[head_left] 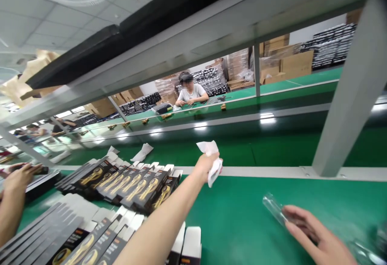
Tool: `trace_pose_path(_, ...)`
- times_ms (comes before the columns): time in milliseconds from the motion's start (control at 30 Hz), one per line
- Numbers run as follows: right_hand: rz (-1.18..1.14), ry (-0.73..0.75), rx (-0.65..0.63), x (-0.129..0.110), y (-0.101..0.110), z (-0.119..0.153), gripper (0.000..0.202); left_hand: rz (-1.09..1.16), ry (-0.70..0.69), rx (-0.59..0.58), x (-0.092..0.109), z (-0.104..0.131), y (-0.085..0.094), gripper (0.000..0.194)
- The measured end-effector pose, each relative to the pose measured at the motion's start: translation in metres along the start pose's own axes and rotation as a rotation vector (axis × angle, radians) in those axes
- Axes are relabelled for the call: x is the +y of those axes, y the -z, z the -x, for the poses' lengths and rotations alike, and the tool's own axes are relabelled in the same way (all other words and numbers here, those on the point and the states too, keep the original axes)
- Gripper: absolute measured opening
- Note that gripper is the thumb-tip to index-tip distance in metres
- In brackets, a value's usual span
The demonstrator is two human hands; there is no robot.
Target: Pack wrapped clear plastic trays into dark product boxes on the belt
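Black gold-printed boxes, lettering unreadable; left hand gripping white cloth, right hand on clear piece.

The left arm stretches far forward, its left hand clenched into a fist, while the right hand lies low, fingers extended and loosely spread.

A factory packing line: green conveyor belts, rows of black product boxes, stacked cartons.

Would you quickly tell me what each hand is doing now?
Left hand: closed on a white packet.
Right hand: open, fingers resting on a clear plastic piece.
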State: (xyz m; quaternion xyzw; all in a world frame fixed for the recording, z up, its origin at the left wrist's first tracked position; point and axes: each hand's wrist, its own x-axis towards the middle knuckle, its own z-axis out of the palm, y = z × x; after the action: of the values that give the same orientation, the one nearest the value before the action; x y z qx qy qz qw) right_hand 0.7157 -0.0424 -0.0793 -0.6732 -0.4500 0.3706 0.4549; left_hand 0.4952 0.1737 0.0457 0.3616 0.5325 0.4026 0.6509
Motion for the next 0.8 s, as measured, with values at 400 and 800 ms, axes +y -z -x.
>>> trace_pose_path(400, 0.129, 0.295, 0.081, -0.109, 0.005, 0.026, 0.034, -0.006, -0.056, -0.289, -0.076, 0.138, -0.073, 0.054)
trace_pose_path(800, 0.403, 0.689, 0.367, -0.083, 0.001, 0.05, 0.036, 0.068, -0.156, -0.655, -0.075, 0.181, -0.078, 0.065)
